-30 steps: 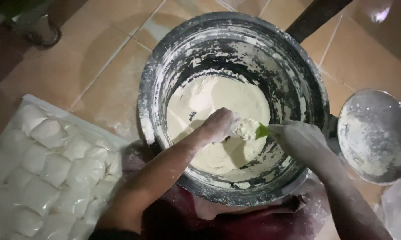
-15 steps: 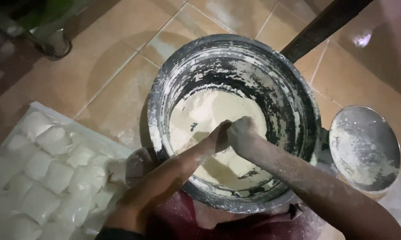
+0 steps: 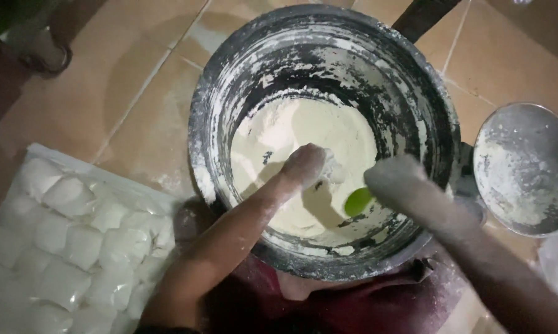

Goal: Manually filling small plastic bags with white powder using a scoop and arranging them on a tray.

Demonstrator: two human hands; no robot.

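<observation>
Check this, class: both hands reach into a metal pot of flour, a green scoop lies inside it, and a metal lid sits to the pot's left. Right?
Not quite. The head view shows the lid right of the pot, not left. The rest holds.

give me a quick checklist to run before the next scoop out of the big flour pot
1. Left hand down in the flour: ok, its fingers are closed on a small lump.
2. Right hand on the green scoop: cannot tell, the hand is blurred and only a bit of green shows.
3. Flour left in the pot: ok, it covers the bottom.
4. Round lid out of the way: ok, on the floor right of the pot.
5. Tray of white bagged portions within reach: ok, to the left, apart from the pot.
</observation>
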